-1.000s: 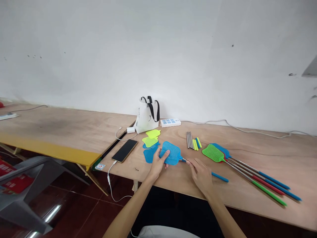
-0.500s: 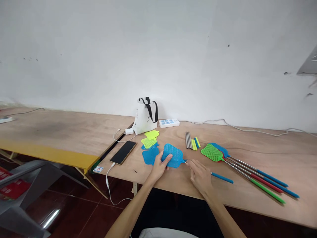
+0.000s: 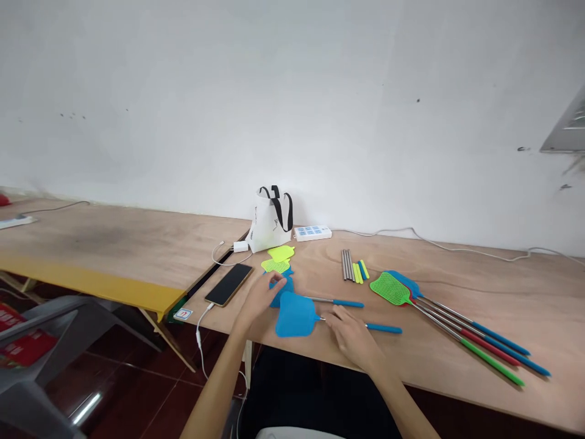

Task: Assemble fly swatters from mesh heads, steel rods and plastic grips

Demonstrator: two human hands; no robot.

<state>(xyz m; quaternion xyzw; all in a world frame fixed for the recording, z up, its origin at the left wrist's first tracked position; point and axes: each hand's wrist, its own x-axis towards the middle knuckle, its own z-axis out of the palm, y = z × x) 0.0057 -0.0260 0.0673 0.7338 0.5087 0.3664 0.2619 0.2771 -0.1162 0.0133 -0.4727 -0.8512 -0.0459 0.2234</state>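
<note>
On the plywood table my right hand pinches the thin metal shaft of a blue fly swatter, just behind its head; the blue grip sticks out to the right. My left hand rests with stretched fingers on a pile of loose blue swatter heads, left of the held swatter. Just beyond my right hand, a second metal rod with a blue grip lies on the wood.
Yellow-green heads lie behind the blue pile. Bare rods and coloured grips sit further back. Several whole swatters fan out at right. A phone on a cable, a white bag and a power strip are nearby.
The blue swatter has slid nearer the table's front edge with my right hand on its shaft. My left hand left its head and moved to the loose blue heads.
</note>
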